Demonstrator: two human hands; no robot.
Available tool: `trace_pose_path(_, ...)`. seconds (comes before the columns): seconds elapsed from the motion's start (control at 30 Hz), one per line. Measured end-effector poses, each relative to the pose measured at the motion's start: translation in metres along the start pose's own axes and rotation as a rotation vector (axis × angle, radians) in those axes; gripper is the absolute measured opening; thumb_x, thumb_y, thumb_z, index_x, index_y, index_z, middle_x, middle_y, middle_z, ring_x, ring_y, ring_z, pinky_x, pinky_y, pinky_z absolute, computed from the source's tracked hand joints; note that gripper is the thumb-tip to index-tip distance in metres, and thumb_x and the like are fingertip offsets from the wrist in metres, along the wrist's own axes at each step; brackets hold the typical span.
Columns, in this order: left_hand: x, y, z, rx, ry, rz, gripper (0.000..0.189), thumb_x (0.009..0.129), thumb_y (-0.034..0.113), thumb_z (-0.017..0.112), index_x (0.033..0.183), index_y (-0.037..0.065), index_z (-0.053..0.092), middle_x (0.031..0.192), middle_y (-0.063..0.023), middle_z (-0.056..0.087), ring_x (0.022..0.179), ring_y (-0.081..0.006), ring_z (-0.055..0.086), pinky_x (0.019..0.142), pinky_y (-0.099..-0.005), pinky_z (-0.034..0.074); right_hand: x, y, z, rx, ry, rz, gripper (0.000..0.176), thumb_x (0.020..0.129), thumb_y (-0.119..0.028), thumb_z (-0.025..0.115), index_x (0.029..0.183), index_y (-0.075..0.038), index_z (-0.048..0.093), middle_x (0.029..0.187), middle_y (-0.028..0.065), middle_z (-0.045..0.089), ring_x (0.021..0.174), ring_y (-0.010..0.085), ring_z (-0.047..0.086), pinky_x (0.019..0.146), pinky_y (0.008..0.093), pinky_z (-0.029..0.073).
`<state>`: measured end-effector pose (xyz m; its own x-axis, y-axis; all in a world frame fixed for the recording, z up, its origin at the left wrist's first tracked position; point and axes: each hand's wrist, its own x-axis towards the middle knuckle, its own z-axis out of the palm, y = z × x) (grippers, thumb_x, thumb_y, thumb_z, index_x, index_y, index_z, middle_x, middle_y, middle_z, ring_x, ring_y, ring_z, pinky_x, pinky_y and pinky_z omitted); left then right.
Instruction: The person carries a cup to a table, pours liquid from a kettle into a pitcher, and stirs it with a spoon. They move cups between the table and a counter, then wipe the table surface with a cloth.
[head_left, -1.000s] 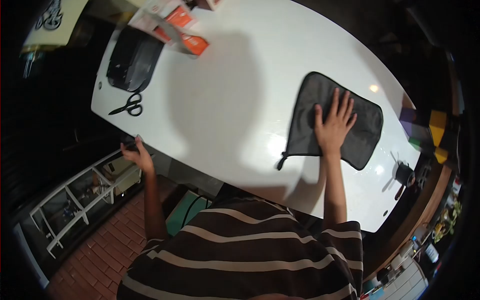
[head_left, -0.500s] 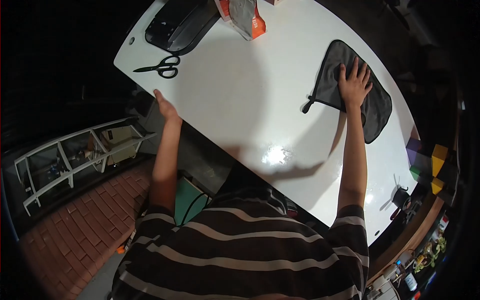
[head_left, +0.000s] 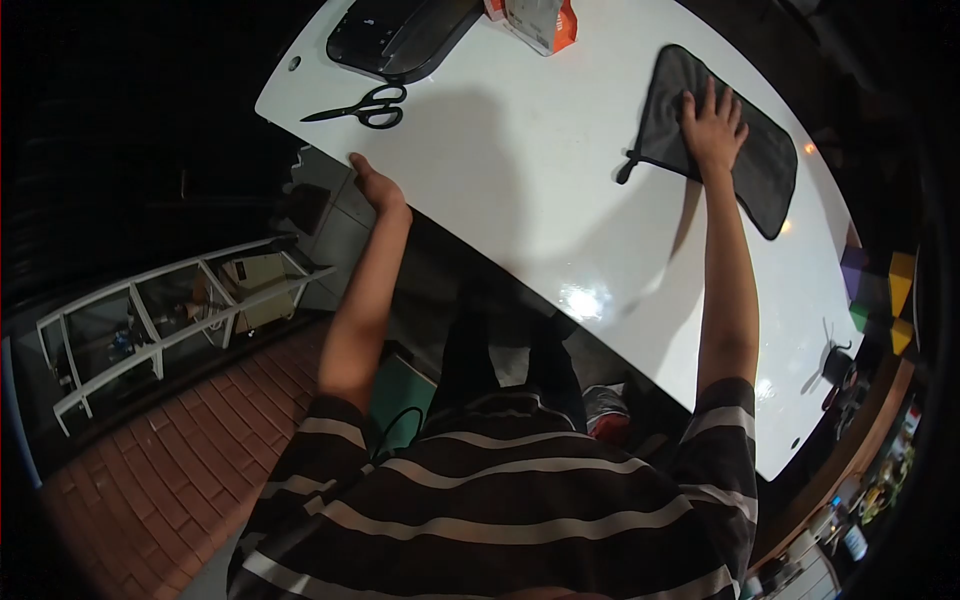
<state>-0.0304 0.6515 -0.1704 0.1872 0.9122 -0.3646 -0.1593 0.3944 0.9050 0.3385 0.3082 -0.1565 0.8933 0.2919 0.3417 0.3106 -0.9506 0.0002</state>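
Hands are set wide apart: the right hand (head_left: 712, 130) lies flat with fingers splayed, pressing the grey cloth (head_left: 765, 172) onto the white bench (head_left: 520, 180) at about 1 o'clock, likely so the cloth moves with the palm. The left hand (head_left: 375, 187) rests on the near rim at 10 o'clock as a brace, and I cannot tell whether its fingers curl under. Counted: one cloth, one pair of scissors (head_left: 365, 108) at 11 o'clock, and one black case (head_left: 400, 30) and one orange packet (head_left: 540, 18) at 12.
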Motion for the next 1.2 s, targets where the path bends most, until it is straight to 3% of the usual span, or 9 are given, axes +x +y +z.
trace_pose_path(0.1,0.004,-0.004,-0.004,0.022,0.008,0.001,0.080,0.105,0.060,0.036,0.152,-0.004,0.034,0.153,-0.0206,0.045,0.137,-0.0312,0.048,0.113,-0.0378,0.038,-0.019,-0.048,-0.007,-0.022,0.036,-0.043,0.071,0.100,-0.065,0.031,0.160,-0.027,0.030,0.166,0.0141,0.027,0.153,0.0358,0.023,0.120,0.0621,0.016)
trace_pose_path(0.17,-0.002,0.000,-0.001,0.088,0.000,0.035,0.076,0.107,0.059,0.029,0.158,0.004,0.025,0.160,-0.0112,0.036,0.144,-0.0273,0.039,0.119,-0.0382,0.029,-0.035,-0.081,-0.014,-0.003,0.045,-0.094,0.071,0.100,-0.064,0.032,0.159,-0.025,0.032,0.165,0.0142,0.029,0.153,0.0362,0.025,0.120,0.0614,0.017)
trace_pose_path(0.3,-0.003,-0.004,-0.005,0.194,-0.031,0.065,0.075,0.108,0.056,0.028,0.162,0.006,0.011,0.169,-0.0105,0.014,0.154,-0.0252,0.021,0.124,-0.0362,0.018,-0.079,-0.137,-0.039,0.069,0.040,-0.163,0.068,0.100,-0.058,0.038,0.159,-0.022,0.034,0.163,0.0151,0.031,0.151,0.0361,0.027,0.120,0.0593,0.019)
trace_pose_path(0.33,-0.007,-0.003,-0.001,0.141,0.007,0.124,0.076,0.108,0.054,0.034,0.158,-0.002,0.022,0.165,-0.0215,0.022,0.151,-0.0318,0.029,0.122,-0.0376,0.026,-0.093,-0.150,-0.048,0.084,0.038,-0.181,0.068,0.100,-0.056,0.039,0.158,-0.021,0.035,0.163,0.0154,0.032,0.151,0.0361,0.028,0.120,0.0588,0.020)
trace_pose_path(0.63,-0.014,0.011,-0.005,0.176,0.026,-0.179,0.110,0.095,0.074,0.043,0.157,-0.009,0.007,0.161,-0.0333,0.019,0.149,-0.0377,0.030,0.121,-0.0420,0.028,-0.220,-0.243,-0.144,0.376,-0.119,-0.519,0.068,0.096,-0.046,0.052,0.155,-0.016,0.040,0.160,0.0160,0.036,0.148,0.0367,0.032,0.121,0.0545,0.022)
trace_pose_path(0.83,-0.014,0.014,-0.008,0.194,-0.030,-0.216,0.119,0.092,0.079,0.042,0.157,-0.007,-0.007,0.165,-0.0290,0.011,0.151,-0.0361,0.026,0.121,-0.0407,0.026,-0.276,-0.189,-0.195,0.479,-0.375,-0.549,0.058,0.099,-0.035,0.052,0.154,-0.017,0.043,0.159,0.0142,0.039,0.147,0.0360,0.035,0.121,0.0496,0.025)
trace_pose_path(0.97,-0.018,0.018,-0.010,0.182,-0.080,-0.231,0.121,0.091,0.080,0.042,0.157,-0.007,-0.010,0.166,-0.0275,0.006,0.153,-0.0361,0.021,0.122,-0.0403,0.025,-0.288,-0.089,-0.192,0.413,-0.260,-0.299,0.050,0.102,-0.027,0.051,0.150,-0.011,0.047,0.152,0.0180,0.046,0.141,0.0392,0.042,0.117,0.0502,0.032)
trace_pose_path(1.03,-0.016,0.013,-0.009,0.198,-0.057,-0.212,0.119,0.092,0.080,0.040,0.157,-0.006,-0.011,0.166,-0.0281,0.009,0.151,-0.0372,0.024,0.122,-0.0421,0.025,-0.283,-0.057,-0.193,0.644,-0.197,-0.036,0.047,0.104,-0.025,0.047,0.146,-0.005,0.047,0.150,0.0212,0.045,0.140,0.0410,0.041,0.116,0.0489,0.032)
trace_pose_path(1.2,-0.012,0.005,-0.008,0.206,-0.033,-0.204,0.117,0.093,0.079,0.037,0.157,-0.005,-0.013,0.165,-0.0278,0.011,0.151,-0.0382,0.025,0.121,-0.0439,0.025,-0.264,-0.054,-0.159,0.283,-0.066,0.044,0.053,0.102,-0.024,0.047,0.152,-0.006,0.038,0.157,0.0214,0.035,0.146,0.0394,0.033,0.119,0.0484,0.027)
